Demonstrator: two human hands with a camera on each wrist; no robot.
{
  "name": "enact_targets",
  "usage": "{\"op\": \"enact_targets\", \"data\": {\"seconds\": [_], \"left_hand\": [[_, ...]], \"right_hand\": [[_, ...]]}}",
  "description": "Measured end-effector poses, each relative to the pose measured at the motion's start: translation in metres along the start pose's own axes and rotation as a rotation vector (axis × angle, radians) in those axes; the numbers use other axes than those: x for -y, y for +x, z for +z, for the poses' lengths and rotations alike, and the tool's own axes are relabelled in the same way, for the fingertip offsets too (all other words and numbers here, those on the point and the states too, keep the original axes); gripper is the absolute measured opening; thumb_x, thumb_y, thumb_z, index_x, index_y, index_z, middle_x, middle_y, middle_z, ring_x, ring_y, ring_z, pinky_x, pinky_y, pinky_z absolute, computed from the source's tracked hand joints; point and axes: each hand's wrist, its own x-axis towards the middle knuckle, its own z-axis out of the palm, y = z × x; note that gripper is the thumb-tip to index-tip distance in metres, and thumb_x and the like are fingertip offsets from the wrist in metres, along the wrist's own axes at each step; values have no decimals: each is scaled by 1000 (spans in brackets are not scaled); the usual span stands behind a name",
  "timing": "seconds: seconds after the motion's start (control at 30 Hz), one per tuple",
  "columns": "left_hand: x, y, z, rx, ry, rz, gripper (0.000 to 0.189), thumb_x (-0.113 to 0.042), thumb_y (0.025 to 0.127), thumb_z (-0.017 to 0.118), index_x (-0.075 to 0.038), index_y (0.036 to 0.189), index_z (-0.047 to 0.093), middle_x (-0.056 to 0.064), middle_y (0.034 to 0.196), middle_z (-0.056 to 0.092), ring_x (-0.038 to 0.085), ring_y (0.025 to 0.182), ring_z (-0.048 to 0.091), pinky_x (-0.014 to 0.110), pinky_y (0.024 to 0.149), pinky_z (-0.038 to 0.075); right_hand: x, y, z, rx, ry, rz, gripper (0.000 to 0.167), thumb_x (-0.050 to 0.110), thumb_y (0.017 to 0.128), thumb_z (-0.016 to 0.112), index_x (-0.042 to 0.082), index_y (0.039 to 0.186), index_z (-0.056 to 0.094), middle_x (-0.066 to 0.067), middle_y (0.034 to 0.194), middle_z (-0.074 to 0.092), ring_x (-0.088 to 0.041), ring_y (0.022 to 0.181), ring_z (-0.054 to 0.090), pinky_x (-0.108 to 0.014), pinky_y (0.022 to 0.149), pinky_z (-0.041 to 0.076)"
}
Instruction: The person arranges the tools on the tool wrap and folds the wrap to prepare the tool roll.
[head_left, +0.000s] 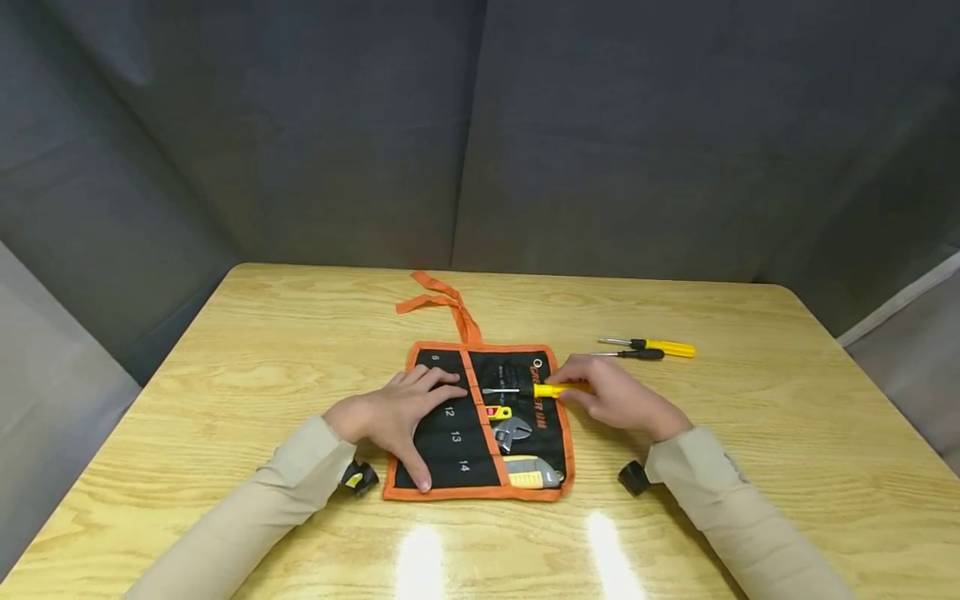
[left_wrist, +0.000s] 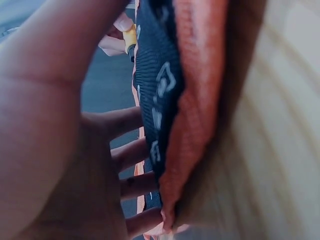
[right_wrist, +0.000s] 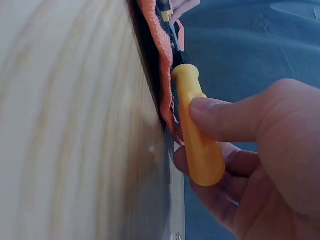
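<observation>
A black tool pouch with orange trim (head_left: 480, 492) lies unrolled on the table. My left hand (head_left: 401, 417) rests spread on its numbered pocket side, fingers fairly straight and thumb near the front edge. In my right hand (head_left: 618, 396) a yellow-handled flat screwdriver (right_wrist: 197, 130) is pinched between thumb and fingers. Its blade points left over the pouch, the tip close to the orange pocket edge. Whether the tip has entered a pocket I cannot tell. An adjustable wrench (head_left: 513, 432) and a grey-and-yellow utility knife (head_left: 532, 472) stick out of pockets nearer the front.
Beyond my right hand lie another yellow-handled screwdriver (head_left: 670, 347) and a black-handled screwdriver (head_left: 641, 354). Orange tie straps (head_left: 450, 304) trail from the pouch's back edge. Between wrench and screwdriver, a yellow-and-red tool end (head_left: 498, 412) shows in a pocket. Grey curtains (head_left: 600, 142) hang behind the table.
</observation>
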Motion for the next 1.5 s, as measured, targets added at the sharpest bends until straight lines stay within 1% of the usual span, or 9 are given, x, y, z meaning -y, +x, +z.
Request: {"op": "enact_targets", "data": {"seconds": [0.17, 0.4, 0.53, 0.63, 0.83, 0.93, 1.13, 1.27, 1.5], "left_hand": [[-1, 6, -2, 0, 6, -1, 111, -56, 61, 86, -14, 150, 33, 9, 154, 24, 27, 131, 28, 55, 108, 26], [0, 9, -3, -57, 4, -72, 72, -50, 86, 68, -12, 142, 46, 8, 143, 39, 25, 127, 37, 48, 106, 32], [-1, 12, -5, -133, -23, -68, 52, -37, 93, 64, -10, 135, 53, 9, 118, 49, 23, 106, 45, 42, 93, 39], [-2, 19, -7, -158, -41, -39, 42, -31, 95, 61, -12, 132, 56, 5, 93, 50, 17, 83, 43, 34, 78, 37], [1, 44, -11, -108, -124, 46, 29, -23, 98, 58, -13, 125, 61, -5, 57, 41, 8, 48, 36, 22, 59, 36], [0, 56, -13, -59, -128, 52, 26, -22, 98, 57, -13, 121, 65, -3, 60, 48, 8, 50, 38, 22, 58, 36], [-9, 71, -14, -37, -97, 6, 19, -16, 98, 57, -13, 110, 71, -1, 98, 66, 10, 68, 50, 24, 67, 42], [-13, 76, -18, -43, -47, -23, 15, -6, 95, 57, -14, 95, 70, -1, 89, 63, 12, 66, 48, 25, 65, 40], [-17, 82, -26, 82, -70, -27, 14, -8, 96, 58, -11, 82, 60, -2, 71, 50, 11, 56, 41, 22, 59, 35]], "right_hand": [[-1, -2, -3, 18, -12, -43, 24, 5, 91, 65, 8, 113, 72, 0, 98, 69, -7, 79, 56, -27, 71, 50], [0, 0, -4, 56, 5, -63, 25, 4, 94, 59, 7, 116, 71, -1, 100, 68, -10, 85, 60, -31, 75, 51], [0, -2, -3, 69, 19, -44, 26, 3, 95, 58, 7, 117, 70, -2, 101, 68, -11, 86, 60, -31, 76, 51], [-2, -5, -3, 76, 35, -42, 26, 3, 95, 58, 6, 117, 70, -1, 99, 68, -9, 80, 56, -28, 71, 49], [-6, -9, -5, 77, 49, -54, 27, 2, 95, 58, 7, 119, 69, 0, 97, 67, -7, 74, 51, -25, 67, 45], [-6, -9, -6, 74, 48, -75, 27, 1, 94, 58, 6, 118, 69, -1, 98, 68, -7, 76, 53, -25, 68, 46], [-8, -11, -5, 67, 62, -87, 27, 1, 94, 59, 6, 118, 70, -1, 100, 68, -7, 80, 55, -25, 69, 48], [-8, -11, -6, 69, 69, -87, 27, 1, 94, 58, 6, 118, 69, -1, 100, 68, -7, 78, 55, -26, 69, 48], [-9, -10, -8, 79, 64, -81, 26, 2, 94, 59, 5, 118, 70, -2, 101, 68, -8, 82, 57, -26, 72, 49]]}}
